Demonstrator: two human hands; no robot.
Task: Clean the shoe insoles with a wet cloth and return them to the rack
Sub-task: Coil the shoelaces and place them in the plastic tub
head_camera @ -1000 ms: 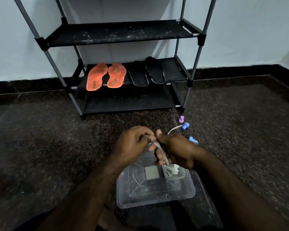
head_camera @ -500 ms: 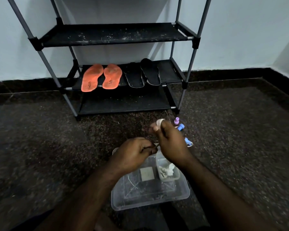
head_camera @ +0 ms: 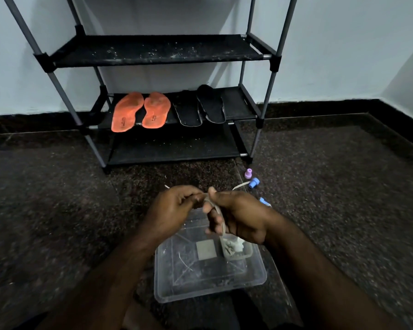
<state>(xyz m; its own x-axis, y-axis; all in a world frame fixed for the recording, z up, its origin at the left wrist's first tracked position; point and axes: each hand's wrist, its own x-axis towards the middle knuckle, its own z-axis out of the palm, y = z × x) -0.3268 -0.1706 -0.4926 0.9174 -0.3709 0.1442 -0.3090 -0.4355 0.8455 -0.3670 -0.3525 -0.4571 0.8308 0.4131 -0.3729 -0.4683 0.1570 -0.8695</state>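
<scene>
Two orange insoles and two black insoles lie side by side on the middle shelf of a black rack. In front of it, above a clear plastic container on the floor, my left hand and my right hand are close together. Both pinch a thin pale strip, which curves down across my right fingers. A grey square pad and a small tub of white pieces sit in the container.
Small caps lie on the dark speckled floor right of my hands: a purple cap and two blue caps, with a pale strip beside them. The rack stands against a pale wall; its top and bottom shelves hold nothing.
Half a second ago my right hand was raised beyond my left, pulling the strip away. Now it has come back level beside my left hand, with the strip looped over its fingers.
</scene>
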